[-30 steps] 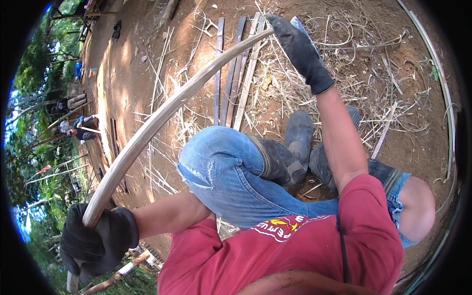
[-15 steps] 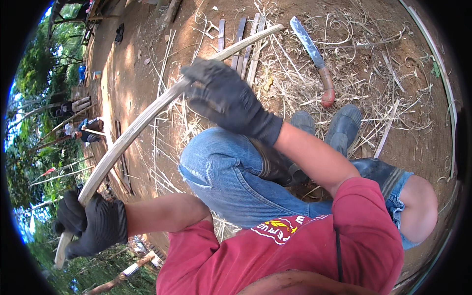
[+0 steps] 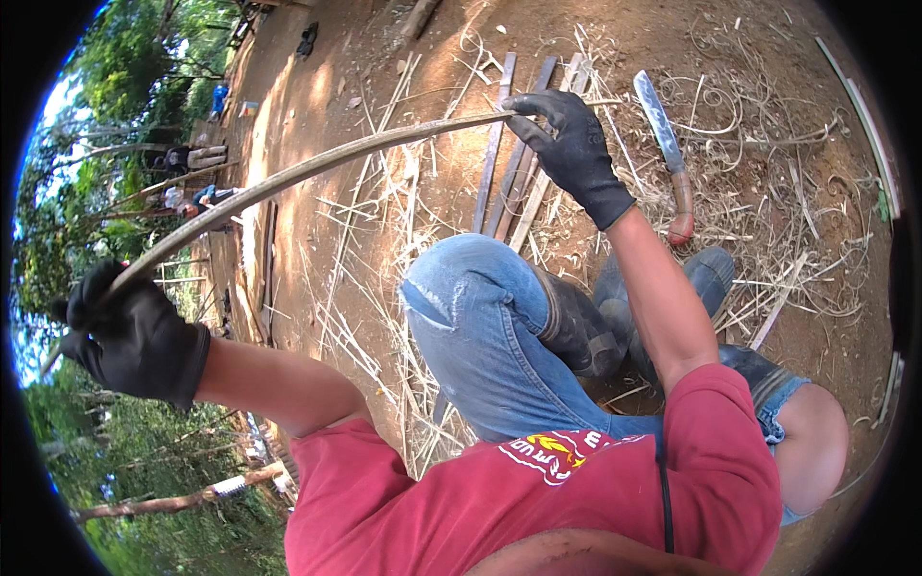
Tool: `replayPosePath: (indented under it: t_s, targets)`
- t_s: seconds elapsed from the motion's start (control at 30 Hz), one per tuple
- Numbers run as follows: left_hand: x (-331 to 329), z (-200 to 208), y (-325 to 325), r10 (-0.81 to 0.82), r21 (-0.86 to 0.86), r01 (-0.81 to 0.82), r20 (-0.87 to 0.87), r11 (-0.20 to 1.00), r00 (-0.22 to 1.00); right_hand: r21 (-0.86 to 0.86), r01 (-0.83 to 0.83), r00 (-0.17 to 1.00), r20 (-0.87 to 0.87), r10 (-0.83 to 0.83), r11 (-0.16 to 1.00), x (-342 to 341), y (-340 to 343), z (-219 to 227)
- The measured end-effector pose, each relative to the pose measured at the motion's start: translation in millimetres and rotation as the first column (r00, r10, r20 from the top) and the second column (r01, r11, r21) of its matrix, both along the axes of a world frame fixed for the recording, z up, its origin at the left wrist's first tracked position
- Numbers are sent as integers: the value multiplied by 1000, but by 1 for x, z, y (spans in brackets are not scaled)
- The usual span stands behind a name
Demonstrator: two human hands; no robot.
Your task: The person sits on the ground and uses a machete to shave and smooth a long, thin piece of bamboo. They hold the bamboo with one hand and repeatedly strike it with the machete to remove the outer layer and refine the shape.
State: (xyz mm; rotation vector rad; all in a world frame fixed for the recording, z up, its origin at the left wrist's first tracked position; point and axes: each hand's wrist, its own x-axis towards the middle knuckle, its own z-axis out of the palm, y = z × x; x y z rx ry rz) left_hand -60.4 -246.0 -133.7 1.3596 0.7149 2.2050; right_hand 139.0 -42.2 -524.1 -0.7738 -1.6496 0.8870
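A long, pale, curved wooden strip (image 3: 317,165) spans between my two gloved hands. My left hand (image 3: 134,331), in a black glove, is closed round its lower left part, and a thin tip pokes out beyond the fingers. At the upper right end, my right hand (image 3: 571,149), also black-gloved, pinches the strip between thumb and fingers. A short bit of pale strip shows past the right hand. On the ground right of that hand lies a machete (image 3: 663,125) with a brown wooden handle, apart from both hands.
Several flat slats (image 3: 492,144) lie on the dirt beyond my knee. Curled shavings (image 3: 740,182) litter the ground around the machete and my rubber boots (image 3: 711,274). Other people (image 3: 206,195) are far off at the left, near trees. A pale pole (image 3: 864,144) runs along the right edge.
My right hand has slid toward the strip's far end, moving right and up. The left hand has risen and shifted left. The view has swung a little, so the ground appears farther right.
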Motion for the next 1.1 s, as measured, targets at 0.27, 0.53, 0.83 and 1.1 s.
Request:
replayPosePath:
  t_s: [0.27, 0.53, 0.83, 1.1]
  targets:
    - [28, -87, 78, 42, -377, -148, -274, 914, 961, -227, -280, 913, -365, 185, 933, 5, -50, 89]
    - [87, -165, 120, -324, -591, 97, -290, 800, 901, -445, -412, 799, -595, 81, 795, 28, -56, 143]
    - [116, -146, 178, -360, -408, 301, -74, 862, 930, -384, -657, 723, -564, 398, 649, 83, -54, 160]
    - [117, -155, 181, -419, -322, 447, 154, 834, 895, -346, -747, 611, -693, 383, 567, 88, -81, 156]
